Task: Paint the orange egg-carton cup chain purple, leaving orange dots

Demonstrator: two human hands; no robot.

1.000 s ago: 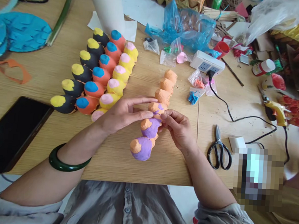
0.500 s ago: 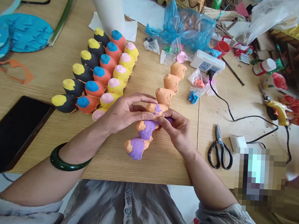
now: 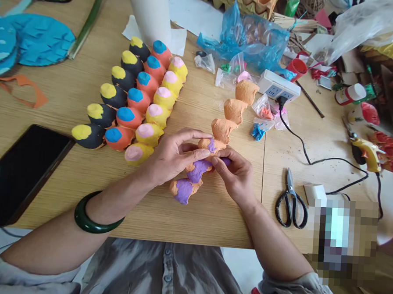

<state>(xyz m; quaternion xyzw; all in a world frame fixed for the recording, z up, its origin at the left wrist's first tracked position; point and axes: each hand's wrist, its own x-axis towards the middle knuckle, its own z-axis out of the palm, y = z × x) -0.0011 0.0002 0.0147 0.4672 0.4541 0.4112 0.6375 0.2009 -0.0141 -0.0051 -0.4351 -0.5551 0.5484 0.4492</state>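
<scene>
An orange egg-carton strip (image 3: 222,130) slants across the table in front of me, its bare cups at the far end and purple clay (image 3: 200,168) covering parts of the nearer ones. My left hand (image 3: 174,157) grips the strip near its middle, thumb and fingers on either side of a cup. My right hand (image 3: 233,173) is closed around a lump of purple clay (image 3: 226,161), its thumb and forefinger pinched against the same cup. A small purple patch shows on that cup; the fingers hide part of it.
Left of the strip stand painted egg-carton rows (image 3: 141,100) in black, orange and yellow. A black phone (image 3: 25,173) lies at far left. To the right are scissors (image 3: 290,200), a power strip (image 3: 278,87) with a cord, a yellow glue gun (image 3: 367,153) and small clay bags (image 3: 264,111).
The strip has tilted slightly, its far end shifting right and its near end lifting a little. Both hands keep their hold on it. The whole view has shifted slightly.
</scene>
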